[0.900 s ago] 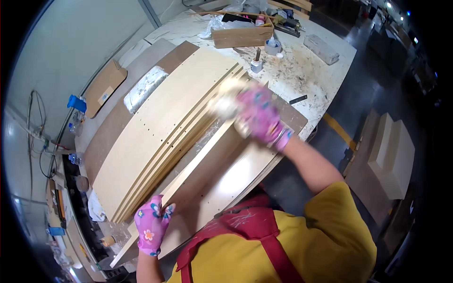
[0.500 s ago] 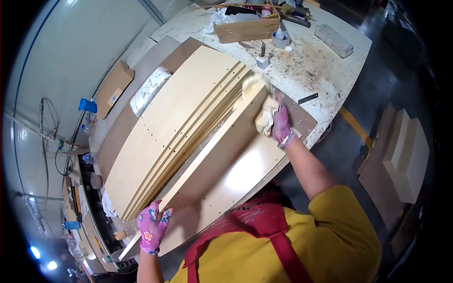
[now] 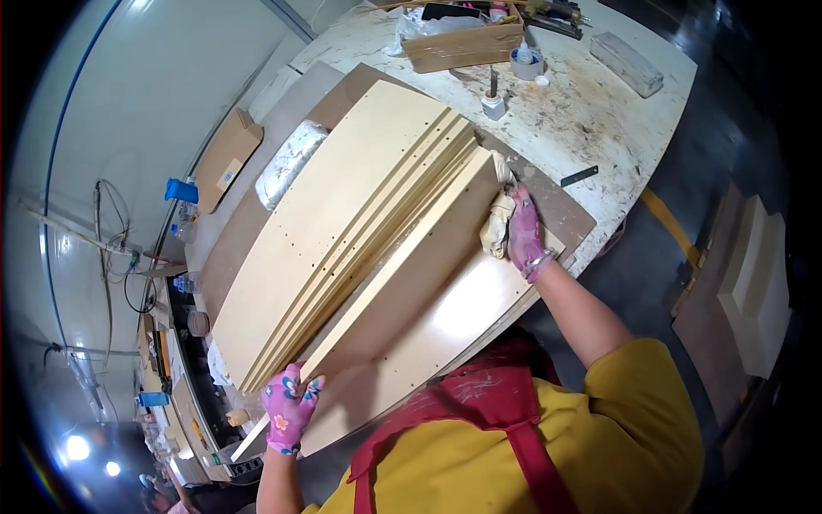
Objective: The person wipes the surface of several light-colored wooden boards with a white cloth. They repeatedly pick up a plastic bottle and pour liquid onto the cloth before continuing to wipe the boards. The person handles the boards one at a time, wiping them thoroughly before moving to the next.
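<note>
My left hand (image 3: 291,409), in a pink flowered glove, is closed round the near left end of a long pale wooden board (image 3: 390,278) standing on edge. At the board's far right end, my right hand (image 3: 526,230) in a pink glove grips a crumpled cream rag (image 3: 497,224), pressed against that end. The upright board rises from a flat pale panel (image 3: 467,300) with small holes and a glossy patch. Just left of it lies a stack of curved pale panels (image 3: 342,188), also dotted with holes.
Beyond the stack sits a silvery wrapped block (image 3: 291,163). On the stained white table (image 3: 591,120) are a small white bottle with a brush (image 3: 493,106), a roll of tape (image 3: 526,64), a cardboard box (image 3: 462,50), a dark metal strip (image 3: 580,176) and a grey block (image 3: 626,64). Boards (image 3: 753,283) lean at the right.
The rag has gone from being draped over the top of the board's far end to lying against its end and side, with my right hand slightly lower. My left hand keeps its hold.
</note>
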`<state>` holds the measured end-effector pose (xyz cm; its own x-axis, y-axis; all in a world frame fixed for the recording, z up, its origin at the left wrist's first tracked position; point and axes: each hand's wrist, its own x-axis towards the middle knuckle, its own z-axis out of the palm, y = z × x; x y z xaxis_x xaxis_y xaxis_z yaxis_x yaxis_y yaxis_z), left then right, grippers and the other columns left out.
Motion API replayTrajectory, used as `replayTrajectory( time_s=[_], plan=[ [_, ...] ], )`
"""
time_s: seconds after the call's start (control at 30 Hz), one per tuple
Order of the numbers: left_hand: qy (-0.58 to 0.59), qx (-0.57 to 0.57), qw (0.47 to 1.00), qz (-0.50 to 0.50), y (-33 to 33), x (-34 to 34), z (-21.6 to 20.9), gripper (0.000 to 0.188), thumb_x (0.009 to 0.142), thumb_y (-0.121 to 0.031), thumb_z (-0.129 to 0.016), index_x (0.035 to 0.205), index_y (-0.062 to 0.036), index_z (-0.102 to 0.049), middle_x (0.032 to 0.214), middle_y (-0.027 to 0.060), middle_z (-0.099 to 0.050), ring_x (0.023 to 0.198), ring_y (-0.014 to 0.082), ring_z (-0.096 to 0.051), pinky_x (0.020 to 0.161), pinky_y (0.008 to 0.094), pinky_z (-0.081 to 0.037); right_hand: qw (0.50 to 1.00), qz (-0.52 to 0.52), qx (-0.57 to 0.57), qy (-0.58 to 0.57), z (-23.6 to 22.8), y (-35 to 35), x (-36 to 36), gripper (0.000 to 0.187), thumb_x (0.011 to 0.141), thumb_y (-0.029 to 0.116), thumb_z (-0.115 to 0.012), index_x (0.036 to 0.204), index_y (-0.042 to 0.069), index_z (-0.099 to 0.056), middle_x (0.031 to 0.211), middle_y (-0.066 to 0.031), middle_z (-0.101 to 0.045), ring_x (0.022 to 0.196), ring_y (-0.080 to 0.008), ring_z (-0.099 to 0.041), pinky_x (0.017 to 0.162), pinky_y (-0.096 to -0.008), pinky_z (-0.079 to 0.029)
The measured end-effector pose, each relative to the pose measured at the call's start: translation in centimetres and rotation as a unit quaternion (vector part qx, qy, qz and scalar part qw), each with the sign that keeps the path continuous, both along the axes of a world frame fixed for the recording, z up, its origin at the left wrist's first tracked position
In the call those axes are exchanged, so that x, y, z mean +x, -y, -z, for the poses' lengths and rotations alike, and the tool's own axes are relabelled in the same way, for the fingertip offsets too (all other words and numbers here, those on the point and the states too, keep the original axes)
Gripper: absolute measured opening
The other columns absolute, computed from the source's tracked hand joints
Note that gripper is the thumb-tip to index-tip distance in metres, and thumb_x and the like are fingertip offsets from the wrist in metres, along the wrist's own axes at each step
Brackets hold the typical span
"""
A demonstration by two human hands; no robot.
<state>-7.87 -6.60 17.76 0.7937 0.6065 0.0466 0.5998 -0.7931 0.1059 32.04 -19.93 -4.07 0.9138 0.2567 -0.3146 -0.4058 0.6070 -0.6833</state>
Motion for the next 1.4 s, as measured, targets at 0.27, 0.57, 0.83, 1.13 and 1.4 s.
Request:
replayTrajectory(
  time_s=[0.27,0.57,0.83,1.13,1.4],
  plan=[
    [-0.011,-0.014,1.000,-0.001,0.2,0.3,-0.5,0.034,0.079,-0.029,-0.074,0.101,-0.0051,-0.063,0.079,0.0167,-0.065,0.076,0.0353,-0.064,0.067,0.0423,-0.049,0.979,-0.040,-0.125,0.153,-4.0,1.9,-1.5,0.037,0.097,0.022,-0.043,0.130,0.005,-0.047,0.111,-0.0087,-0.056,0.098,-0.0157,-0.054,0.088,-0.0297,-0.045],
    [0.041,-0.028,0.996,0.070,-0.6,-1.4,0.0,0.033,0.090,-0.041,-0.057,0.093,-0.0084,-0.058,0.077,0.0138,-0.062,0.073,0.0328,-0.062,0.066,0.0423,-0.049,0.586,-0.014,-0.387,0.712,-12.9,7.3,0.7,0.058,0.089,0.032,-0.058,0.135,-0.001,-0.044,0.118,-0.0169,-0.056,0.107,-0.0264,-0.054,0.095,-0.0420,-0.043],
    [0.106,-0.006,0.993,0.041,0.0,-4.5,1.5,0.024,0.079,-0.030,-0.065,0.087,-0.0095,-0.057,0.072,0.0092,-0.062,0.070,0.0292,-0.064,0.061,0.0416,-0.050,0.543,-0.447,-0.221,0.676,-19.7,-5.7,-10.2,0.042,0.097,0.034,-0.049,0.116,-0.003,-0.054,0.095,-0.0099,-0.059,0.087,-0.0174,-0.053,0.078,-0.0304,-0.043],
    [0.293,0.112,0.947,-0.063,-1.1,-18.3,4.1,0.012,0.081,-0.027,-0.062,0.079,-0.0148,-0.059,0.076,0.0043,-0.058,0.076,0.0241,-0.063,0.069,0.0365,-0.051,0.493,-0.661,-0.102,0.556,-25.0,-20.4,-28.3,0.047,0.092,0.024,-0.056,0.129,-0.003,-0.050,0.120,-0.0108,-0.059,0.108,-0.0172,-0.053,0.096,-0.0312,-0.041],
    [0.405,0.171,0.890,-0.121,-1.4,-12.8,8.8,0.008,0.069,-0.017,-0.062,0.072,-0.0100,-0.064,0.072,0.0033,-0.060,0.067,0.0216,-0.059,0.067,0.0321,-0.042,0.235,-0.854,-0.079,0.458,-13.8,-33.1,-55.6,0.039,0.094,0.026,-0.060,0.123,0.001,-0.057,0.110,-0.0037,-0.063,0.099,-0.0121,-0.056,0.086,-0.0268,-0.046]
  ],
)
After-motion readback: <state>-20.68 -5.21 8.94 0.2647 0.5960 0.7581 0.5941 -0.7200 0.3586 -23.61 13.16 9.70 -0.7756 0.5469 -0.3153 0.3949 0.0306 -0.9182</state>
